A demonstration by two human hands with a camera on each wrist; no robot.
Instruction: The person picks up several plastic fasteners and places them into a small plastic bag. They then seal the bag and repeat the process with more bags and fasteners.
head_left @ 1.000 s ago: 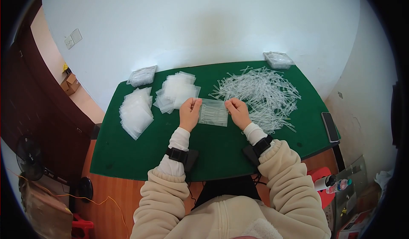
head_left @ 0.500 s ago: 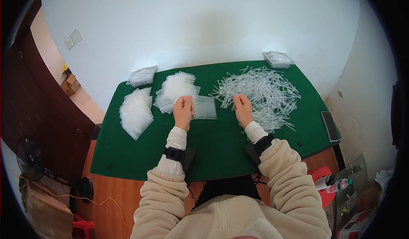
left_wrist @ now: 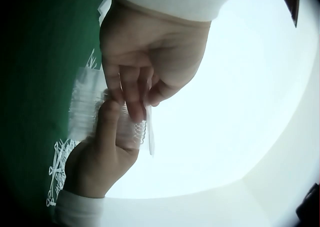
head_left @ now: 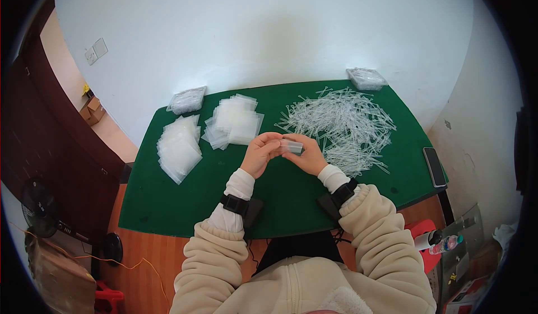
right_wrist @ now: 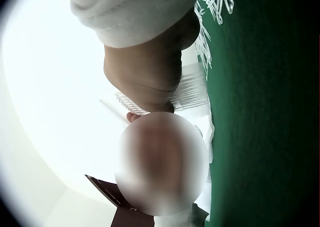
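Between the two hands, in the head view, is a clear bag [head_left: 292, 145] holding thin clear sticks. My left hand [head_left: 260, 155] pinches its left side, and my right hand [head_left: 309, 156] grips the right side with the thumb along the lower edge. In the left wrist view the left hand [left_wrist: 155, 47] reaches down to the bag [left_wrist: 84, 107], fingers on its edge, while the right hand [left_wrist: 102, 162] holds it from below. The right wrist view has the right hand [right_wrist: 142, 77] on the bag [right_wrist: 190, 93]; the left hand there is blurred.
On the green table [head_left: 185, 207] lie two stacks of clear bags [head_left: 179, 149] [head_left: 235, 118], a heap of clear sticks [head_left: 342, 118] and a phone [head_left: 434, 167]. Filled packs [head_left: 187, 100] [head_left: 367, 78] sit at both back corners.
The hands moved apart, the left keeping the bag, then came back together. My right hand has hold of the bag again, and the bag now shows as a narrower shape between the fingers.
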